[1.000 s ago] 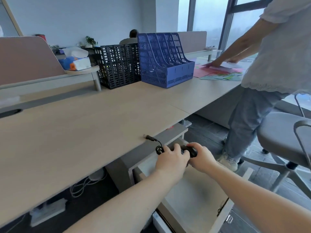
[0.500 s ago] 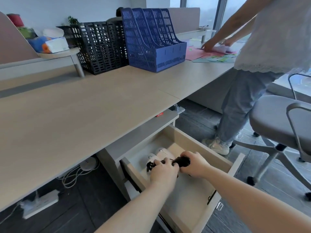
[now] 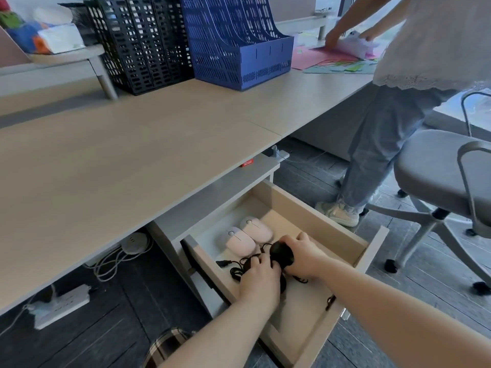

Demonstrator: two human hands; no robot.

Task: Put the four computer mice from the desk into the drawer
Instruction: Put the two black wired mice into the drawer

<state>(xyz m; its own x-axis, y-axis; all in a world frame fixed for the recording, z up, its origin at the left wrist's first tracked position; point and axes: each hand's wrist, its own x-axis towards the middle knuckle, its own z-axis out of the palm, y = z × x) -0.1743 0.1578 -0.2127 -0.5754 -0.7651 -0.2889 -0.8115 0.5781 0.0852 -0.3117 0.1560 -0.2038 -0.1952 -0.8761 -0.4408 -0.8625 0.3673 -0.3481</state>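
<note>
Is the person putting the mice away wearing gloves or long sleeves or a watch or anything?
No. The left hand and right hand are bare, with no gloves. Both forearms are bare as far as the picture shows, so no sleeves reach them. No watch, bracelet or ring can be seen, though the undersides of the wrists are hidden.

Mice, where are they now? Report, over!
Right hand grips black mouse inside drawer. Left hand bunches its cable. Two pale mice already in. Nothing blocking.
</note>
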